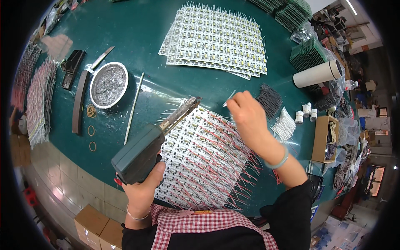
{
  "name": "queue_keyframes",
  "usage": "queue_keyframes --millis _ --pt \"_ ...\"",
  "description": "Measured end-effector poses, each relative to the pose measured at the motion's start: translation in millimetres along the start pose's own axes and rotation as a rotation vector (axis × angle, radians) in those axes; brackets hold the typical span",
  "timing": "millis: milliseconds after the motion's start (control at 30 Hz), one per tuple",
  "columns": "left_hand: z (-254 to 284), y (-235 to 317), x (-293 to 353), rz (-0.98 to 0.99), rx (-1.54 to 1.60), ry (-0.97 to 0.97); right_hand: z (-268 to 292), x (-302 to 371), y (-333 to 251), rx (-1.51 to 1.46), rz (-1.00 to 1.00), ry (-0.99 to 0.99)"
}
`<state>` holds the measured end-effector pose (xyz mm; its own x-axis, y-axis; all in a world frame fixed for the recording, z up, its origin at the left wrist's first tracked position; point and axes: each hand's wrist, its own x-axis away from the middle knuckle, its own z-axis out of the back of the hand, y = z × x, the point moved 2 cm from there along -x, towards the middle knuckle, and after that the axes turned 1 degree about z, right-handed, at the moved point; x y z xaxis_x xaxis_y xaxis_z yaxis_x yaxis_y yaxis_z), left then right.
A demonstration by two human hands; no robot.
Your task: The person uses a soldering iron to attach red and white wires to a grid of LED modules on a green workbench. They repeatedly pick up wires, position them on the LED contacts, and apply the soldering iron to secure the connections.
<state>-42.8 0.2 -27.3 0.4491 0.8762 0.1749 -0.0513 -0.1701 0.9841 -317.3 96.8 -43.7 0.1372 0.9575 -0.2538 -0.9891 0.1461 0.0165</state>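
Observation:
My left hand [146,187] is closed around the handle of a dark green soldering gun [139,154]. The gun's long metal barrel points up and to the right, over the far edge of a white circuit board panel [183,158]. Rows of small components cover this panel, and many red wires [212,154] trail from its right part. Above the panel's far right corner, my right hand [249,116] pinches a short, thin white wire [228,100], its end poking out to the left. The barrel tip and the wire are apart.
Stacked circuit panels [216,41] lie at the back. Left stand a bowl [95,96] of grey paste, a knife [102,58], a thin stick [134,109] and rubber bands. Black wires [270,101], white wires [284,125], a white cylinder [317,74] and a cardboard box [321,139] are right.

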Motion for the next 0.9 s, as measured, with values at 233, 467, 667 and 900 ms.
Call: queue_keyframes --millis 233,467,667,900 --pt "-4 -15 -1 0.077 -0.069 0.032 -23 10 -40 -0.401 -0.112 0.15" --pt "-13 -15 -5 0.152 -0.131 -0.046 -34 18 -48 -0.365 -0.116 0.182" --pt "-16 -16 -7 0.07 -0.138 -0.031 -29 17 -40 -0.437 -0.121 0.19" --pt "-6 -26 -9 0.088 -0.09 0.056 -21 -5 -7 -0.41 -0.056 0.114"
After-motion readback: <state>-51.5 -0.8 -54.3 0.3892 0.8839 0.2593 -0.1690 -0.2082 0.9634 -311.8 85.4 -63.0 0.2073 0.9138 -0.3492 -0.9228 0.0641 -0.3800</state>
